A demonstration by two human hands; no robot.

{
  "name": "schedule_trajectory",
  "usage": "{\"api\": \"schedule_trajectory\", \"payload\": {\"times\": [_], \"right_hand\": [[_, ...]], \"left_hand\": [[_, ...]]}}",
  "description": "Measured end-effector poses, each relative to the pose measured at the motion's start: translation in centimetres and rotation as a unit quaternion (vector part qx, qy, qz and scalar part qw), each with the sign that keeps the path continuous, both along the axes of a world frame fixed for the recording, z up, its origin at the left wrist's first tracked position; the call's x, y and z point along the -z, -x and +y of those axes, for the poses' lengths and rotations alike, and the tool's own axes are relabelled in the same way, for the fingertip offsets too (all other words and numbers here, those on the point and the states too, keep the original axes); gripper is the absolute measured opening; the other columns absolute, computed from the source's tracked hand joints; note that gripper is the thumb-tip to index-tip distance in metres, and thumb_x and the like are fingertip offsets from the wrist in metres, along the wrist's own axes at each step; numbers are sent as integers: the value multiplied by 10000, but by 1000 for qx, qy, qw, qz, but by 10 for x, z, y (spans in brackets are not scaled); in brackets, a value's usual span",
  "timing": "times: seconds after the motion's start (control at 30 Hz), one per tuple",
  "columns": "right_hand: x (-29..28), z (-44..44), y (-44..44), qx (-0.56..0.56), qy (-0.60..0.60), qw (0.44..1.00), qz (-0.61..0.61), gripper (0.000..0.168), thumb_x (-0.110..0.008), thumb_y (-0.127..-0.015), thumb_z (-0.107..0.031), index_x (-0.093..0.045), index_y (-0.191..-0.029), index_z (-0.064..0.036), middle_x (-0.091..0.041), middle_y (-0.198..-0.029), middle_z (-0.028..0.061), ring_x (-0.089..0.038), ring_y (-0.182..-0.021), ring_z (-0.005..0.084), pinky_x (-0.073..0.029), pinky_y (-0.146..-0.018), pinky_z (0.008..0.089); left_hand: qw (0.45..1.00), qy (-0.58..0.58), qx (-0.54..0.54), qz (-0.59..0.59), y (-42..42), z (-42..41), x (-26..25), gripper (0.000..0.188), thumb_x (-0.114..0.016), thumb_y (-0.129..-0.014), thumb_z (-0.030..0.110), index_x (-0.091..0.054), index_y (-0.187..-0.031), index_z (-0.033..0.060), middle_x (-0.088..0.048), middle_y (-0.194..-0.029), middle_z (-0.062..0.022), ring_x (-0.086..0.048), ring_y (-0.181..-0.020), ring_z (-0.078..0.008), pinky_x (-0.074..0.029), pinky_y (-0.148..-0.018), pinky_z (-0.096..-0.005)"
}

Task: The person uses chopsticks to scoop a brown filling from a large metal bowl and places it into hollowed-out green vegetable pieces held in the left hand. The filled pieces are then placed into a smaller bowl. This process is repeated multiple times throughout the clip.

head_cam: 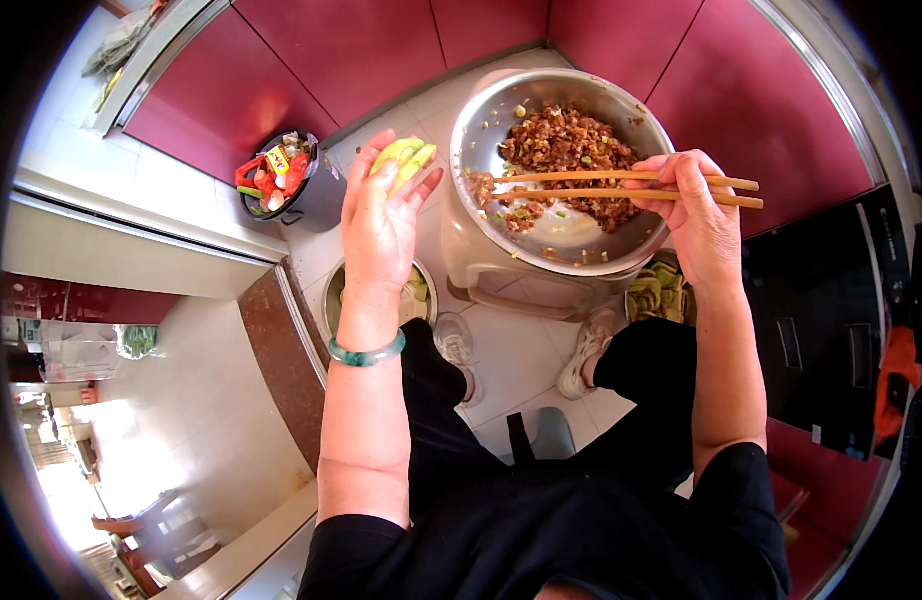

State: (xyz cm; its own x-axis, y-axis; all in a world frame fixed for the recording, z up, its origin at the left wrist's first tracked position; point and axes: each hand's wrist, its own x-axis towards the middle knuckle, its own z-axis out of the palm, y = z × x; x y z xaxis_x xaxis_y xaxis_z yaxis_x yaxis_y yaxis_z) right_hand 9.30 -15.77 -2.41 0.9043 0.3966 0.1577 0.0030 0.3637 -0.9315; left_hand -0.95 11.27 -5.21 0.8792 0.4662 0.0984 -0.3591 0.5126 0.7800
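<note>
My left hand (386,202) is raised left of a steel basin and holds a pale green vegetable piece (402,161), with a slit or gap along it, between thumb and fingers. In my right hand (689,195) is a pair of wooden chopsticks (581,177), reaching leftward across the basin. Their tips touch a small clump of minced filling (482,189) at the basin's left inner wall. The wide steel basin (472,127) holds a larger heap of brown minced filling (569,142) with green bits. It rests on a translucent plastic stool (498,289).
A steel bowl (332,300) with green pieces stands on the floor, partly behind my left wrist. Another container of green vegetable pieces (656,292) is by my right knee. A full trash bin (314,195) stands left. Red cabinets (356,52) and a black appliance (821,322) surround the spot.
</note>
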Motion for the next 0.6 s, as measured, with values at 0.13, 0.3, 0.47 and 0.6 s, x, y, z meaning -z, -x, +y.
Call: {"api": "schedule_trajectory", "payload": {"times": [0.13,0.3,0.47,0.6], "right_hand": [[-3,2,-1,-7,-18,1000,6,235,-490,-937,-200,-543,-813,-9,-620,-923,126,-645,-820,234,-537,-715,326],[-9,5,2,-4,-8,1000,-18,238,-486,-939,-201,-549,-818,-6,-619,-926,126,-638,-826,220,-532,-726,320],[-12,11,17,0,29,992,-119,223,-471,-941,-161,-560,-834,13,-604,-923,120,-605,-831,170,-511,-742,303],[-13,9,20,-8,58,975,-215,215,-475,-939,-156,-564,-839,12,-601,-917,110,-604,-818,162,-503,-738,286]], "left_hand": [[999,-24,-33,5,0,-8,4,392,-481,-874,171,-418,-1226,9,-519,-1171,-165,-511,-1114,-333,-394,-981,-452],[997,-26,-64,-20,-3,-19,-1,380,-477,-875,159,-419,-1219,7,-528,-1153,-162,-514,-1106,-326,-397,-979,-439],[997,-4,-70,-29,-7,-13,-4,373,-470,-876,154,-428,-1213,-1,-543,-1127,-170,-522,-1092,-333,-408,-971,-428],[996,5,-82,-28,-10,-11,-8,369,-466,-877,158,-439,-1209,-2,-546,-1121,-183,-526,-1084,-338,-410,-970,-427]]}}
